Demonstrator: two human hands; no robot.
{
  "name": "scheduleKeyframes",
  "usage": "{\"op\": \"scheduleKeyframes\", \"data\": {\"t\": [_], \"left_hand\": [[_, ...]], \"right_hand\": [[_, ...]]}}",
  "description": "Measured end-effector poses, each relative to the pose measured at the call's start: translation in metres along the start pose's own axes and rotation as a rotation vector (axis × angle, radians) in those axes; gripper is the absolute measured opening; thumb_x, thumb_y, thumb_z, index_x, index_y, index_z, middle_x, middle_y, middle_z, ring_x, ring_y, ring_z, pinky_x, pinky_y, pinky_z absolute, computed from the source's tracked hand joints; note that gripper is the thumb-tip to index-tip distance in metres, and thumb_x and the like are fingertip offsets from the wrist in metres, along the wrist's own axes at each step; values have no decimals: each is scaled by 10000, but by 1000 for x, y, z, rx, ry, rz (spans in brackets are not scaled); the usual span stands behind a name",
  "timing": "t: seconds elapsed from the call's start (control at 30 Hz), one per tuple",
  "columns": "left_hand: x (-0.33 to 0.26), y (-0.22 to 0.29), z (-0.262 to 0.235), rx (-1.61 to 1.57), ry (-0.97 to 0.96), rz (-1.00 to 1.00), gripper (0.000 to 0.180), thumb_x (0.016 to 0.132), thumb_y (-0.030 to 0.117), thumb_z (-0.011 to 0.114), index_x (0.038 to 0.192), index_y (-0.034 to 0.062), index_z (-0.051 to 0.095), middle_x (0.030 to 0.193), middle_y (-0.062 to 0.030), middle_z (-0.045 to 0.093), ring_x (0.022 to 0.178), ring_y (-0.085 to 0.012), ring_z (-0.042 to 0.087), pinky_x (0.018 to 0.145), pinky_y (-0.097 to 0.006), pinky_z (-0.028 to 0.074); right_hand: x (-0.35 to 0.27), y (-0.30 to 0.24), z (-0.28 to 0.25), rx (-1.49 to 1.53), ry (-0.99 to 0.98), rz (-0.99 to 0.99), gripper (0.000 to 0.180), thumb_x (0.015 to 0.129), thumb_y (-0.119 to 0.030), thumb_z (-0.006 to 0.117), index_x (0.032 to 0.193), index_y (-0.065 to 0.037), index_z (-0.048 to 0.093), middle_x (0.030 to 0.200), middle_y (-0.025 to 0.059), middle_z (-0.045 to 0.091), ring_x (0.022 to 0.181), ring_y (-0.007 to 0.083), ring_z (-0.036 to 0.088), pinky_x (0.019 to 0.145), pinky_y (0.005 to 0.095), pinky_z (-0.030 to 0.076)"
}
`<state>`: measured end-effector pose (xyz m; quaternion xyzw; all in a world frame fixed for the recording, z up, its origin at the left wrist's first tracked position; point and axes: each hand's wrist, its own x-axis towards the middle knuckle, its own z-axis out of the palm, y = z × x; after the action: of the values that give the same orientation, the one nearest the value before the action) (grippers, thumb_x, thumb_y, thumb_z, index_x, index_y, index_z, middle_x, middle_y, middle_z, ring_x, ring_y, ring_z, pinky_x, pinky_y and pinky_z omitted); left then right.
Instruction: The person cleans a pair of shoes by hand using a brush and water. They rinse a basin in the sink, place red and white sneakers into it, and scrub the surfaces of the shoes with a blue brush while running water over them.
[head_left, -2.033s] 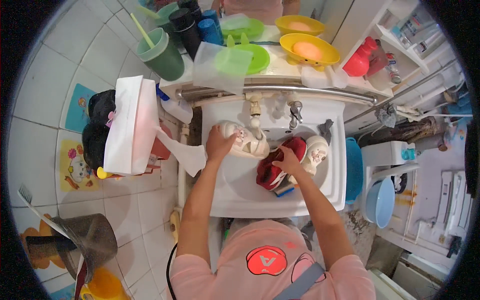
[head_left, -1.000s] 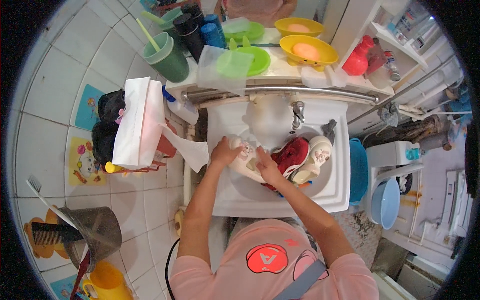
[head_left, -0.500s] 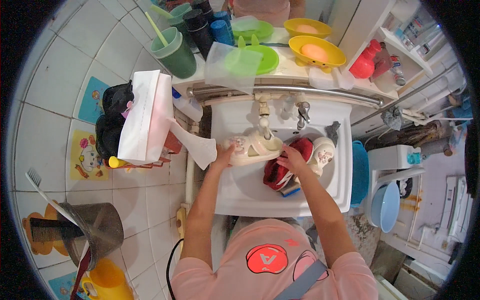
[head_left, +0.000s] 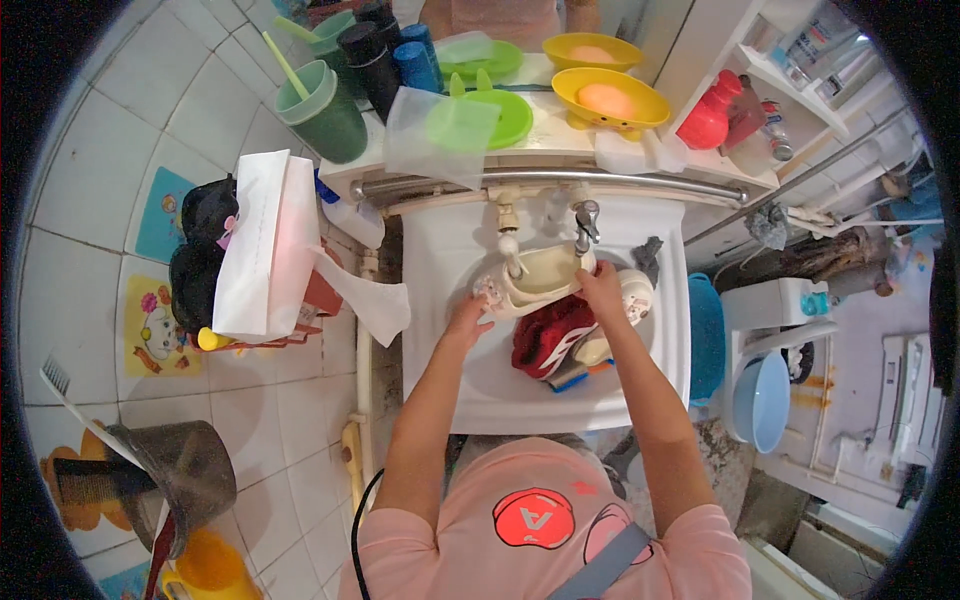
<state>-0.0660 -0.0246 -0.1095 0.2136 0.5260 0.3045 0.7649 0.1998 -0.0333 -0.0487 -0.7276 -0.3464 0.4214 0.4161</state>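
Observation:
Both hands hold a cream clog (head_left: 548,272) just under the pale left tap (head_left: 507,232), inside the white sink (head_left: 435,405). My left hand (head_left: 469,318) grips its decorated toe end. My right hand (head_left: 601,290) is closed on the heel end. The clog is tipped so its opening shows, and I cannot tell whether water runs. Below it in the basin lies a dark red item with white stripes (head_left: 545,338), perhaps a shoe. The matching cream clog (head_left: 636,298) rests beside it, partly behind my right hand. A blue-edged brush (head_left: 568,382) lies at the front.
A metal tap (head_left: 586,222) and a steel rail (head_left: 450,187) run behind the basin. Soap dishes (head_left: 610,100) and cups (head_left: 335,120) line the shelf above. Left hangs a tissue pack (head_left: 265,250) with one sheet trailing. A blue basin (head_left: 763,400) stands at right.
The clog has tilted, its opening now facing me more, and sits closer beneath the tap. My right hand has moved up from beside the red item onto the heel. The whole view has shifted slightly.

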Motion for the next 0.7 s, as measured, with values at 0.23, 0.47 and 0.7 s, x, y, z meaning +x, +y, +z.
{"op": "scheduleKeyframes", "data": {"t": [0.23, 0.47, 0.7], "left_hand": [[28, -6, -7, -87, 49, -42, 505, 756, 105, 483, 1249, 183, 401, 1201, -25, 431, 1115, -228, 418, 957, -557, 310], [-6, 3, -31, -52, 86, -184, 583, 728, 298, 668, 1226, 145, 405, 1240, -72, 469, 1115, -278, 472, 882, -514, 396], [-44, 23, -30, 315, 230, -168, 796, 682, 476, 729, 1239, 37, 365, 1173, -157, 510, 1007, -275, 563, 735, -484, 525]], "right_hand": [[-5, 14, 9, 225, 27, -117, 478, 743, -149, 610, 1126, 66, 421, 880, 136, 561, 688, 202, 575, 585, 309, 476], [-11, 2, 22, 156, -164, 222, 426, 838, -211, 497, 1207, -43, 365, 1111, 121, 493, 903, 230, 556, 621, 324, 531], [59, 125, 27, -315, -544, -201, 347, 839, -243, 509, 1114, -31, 509, 984, 88, 577, 931, 240, 568, 692, 422, 522]]}}
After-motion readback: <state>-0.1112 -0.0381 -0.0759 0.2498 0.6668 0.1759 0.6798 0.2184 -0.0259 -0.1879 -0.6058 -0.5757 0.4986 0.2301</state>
